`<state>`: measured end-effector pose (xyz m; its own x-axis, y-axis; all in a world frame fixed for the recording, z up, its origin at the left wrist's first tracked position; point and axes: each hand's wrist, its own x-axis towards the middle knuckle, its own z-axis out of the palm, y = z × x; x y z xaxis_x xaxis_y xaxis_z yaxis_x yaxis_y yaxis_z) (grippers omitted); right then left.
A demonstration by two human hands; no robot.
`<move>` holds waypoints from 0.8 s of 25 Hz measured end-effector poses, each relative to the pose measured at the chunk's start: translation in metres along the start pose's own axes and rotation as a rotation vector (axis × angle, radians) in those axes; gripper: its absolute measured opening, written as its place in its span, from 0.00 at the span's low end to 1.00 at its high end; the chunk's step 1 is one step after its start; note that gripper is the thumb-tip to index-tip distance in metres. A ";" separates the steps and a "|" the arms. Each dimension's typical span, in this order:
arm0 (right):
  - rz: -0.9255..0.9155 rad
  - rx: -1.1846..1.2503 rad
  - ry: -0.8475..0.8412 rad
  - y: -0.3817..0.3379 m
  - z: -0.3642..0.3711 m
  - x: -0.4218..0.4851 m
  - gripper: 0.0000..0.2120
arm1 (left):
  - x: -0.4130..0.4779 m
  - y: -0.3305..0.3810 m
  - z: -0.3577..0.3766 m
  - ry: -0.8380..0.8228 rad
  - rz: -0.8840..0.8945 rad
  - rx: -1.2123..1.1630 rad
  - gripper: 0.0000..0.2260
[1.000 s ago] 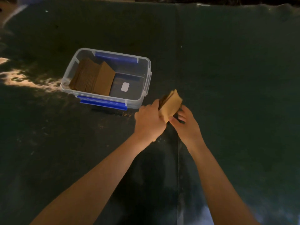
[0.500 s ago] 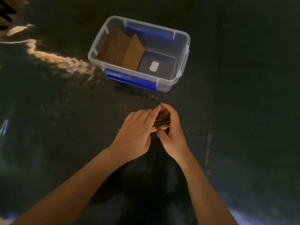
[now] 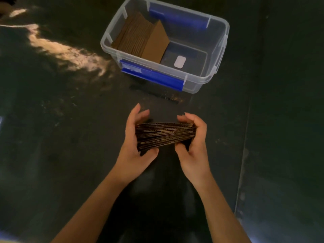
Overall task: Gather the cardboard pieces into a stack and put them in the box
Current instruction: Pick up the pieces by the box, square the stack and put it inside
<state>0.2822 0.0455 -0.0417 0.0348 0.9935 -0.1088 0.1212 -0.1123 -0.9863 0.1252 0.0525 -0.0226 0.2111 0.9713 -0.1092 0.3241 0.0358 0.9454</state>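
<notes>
A stack of brown corrugated cardboard pieces [image 3: 164, 135] stands on edge between my hands, its edges facing me. My left hand [image 3: 135, 146] clasps its left end and my right hand [image 3: 194, 146] clasps its right end. Beyond them sits a clear plastic box [image 3: 217, 50] with blue clips. Inside the box, at its left side, a row of cardboard pieces [image 3: 142, 38] leans against the wall. The right half of the box floor shows a white label [image 3: 180, 61].
The work surface [image 3: 70, 155] is dark and dimly lit, with a bright patch of light [image 3: 66, 53] left of the box. A seam [image 3: 243, 146] runs down the surface on the right.
My hands have spread from a close grip to the two ends of the stack, which now lies sideways with its edges toward me. The view has tipped down and nearer.
</notes>
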 end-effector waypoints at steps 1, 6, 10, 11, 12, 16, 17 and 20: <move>-0.010 0.007 -0.011 0.002 -0.002 0.001 0.36 | 0.001 -0.004 -0.002 -0.002 0.018 -0.006 0.39; -0.032 -0.052 -0.107 0.002 -0.026 0.006 0.33 | 0.003 -0.015 -0.023 -0.082 0.072 0.196 0.33; -0.038 -0.397 -0.174 -0.009 -0.037 0.008 0.31 | 0.002 -0.014 -0.022 -0.106 0.092 0.354 0.34; -0.028 -0.485 -0.164 -0.013 -0.036 0.008 0.32 | 0.002 -0.013 -0.021 -0.097 0.096 0.386 0.33; -0.014 -0.571 -0.145 -0.016 -0.034 0.007 0.32 | 0.002 -0.011 -0.021 -0.085 0.102 0.429 0.31; 0.017 -0.732 -0.050 -0.029 -0.019 0.000 0.32 | 0.005 -0.004 -0.024 -0.027 0.152 0.649 0.23; -0.022 -0.763 -0.026 -0.033 -0.020 0.001 0.30 | 0.008 0.001 -0.026 -0.024 0.149 0.671 0.21; -0.122 -0.831 -0.002 -0.045 -0.034 0.002 0.22 | 0.011 0.020 -0.028 -0.071 0.116 0.676 0.19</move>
<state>0.3108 0.0517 0.0066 -0.0275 0.9996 -0.0083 0.8153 0.0176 -0.5788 0.1079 0.0708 0.0038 0.3319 0.9414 -0.0602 0.7947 -0.2446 0.5556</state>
